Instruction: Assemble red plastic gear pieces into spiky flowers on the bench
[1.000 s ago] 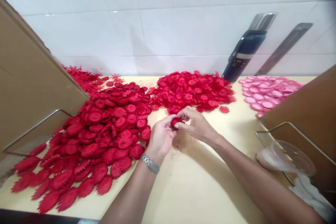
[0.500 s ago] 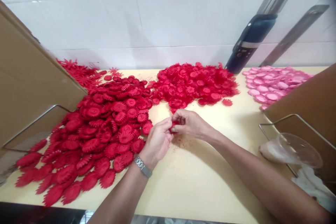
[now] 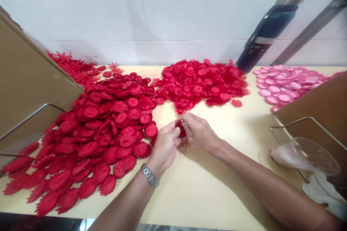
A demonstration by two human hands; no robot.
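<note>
My left hand point(image 3: 164, 147) and my right hand point(image 3: 198, 132) meet over the pale yellow table point(image 3: 206, 187), fingers pinched together on one small red toothed flower piece point(image 3: 180, 129) that is mostly hidden between them. A metal watch point(image 3: 149, 175) is on my left wrist. A large heap of bigger red flower discs point(image 3: 103, 130) lies just left of my hands. A second heap of smaller red flower pieces point(image 3: 202, 83) lies behind them, near the wall.
Pink discs point(image 3: 284, 85) are piled at the back right. Cardboard boxes with wire frames stand at the left point(image 3: 29, 90) and right point(image 3: 320, 112) edges. A clear plastic cup point(image 3: 311, 155) and white cloth lie at right. A dark blue device point(image 3: 267, 32) leans on the tiled wall.
My hands have closed tighter round the red piece, which now shows less. The view has tilted slightly, so the table contents sit lower and nearer.
</note>
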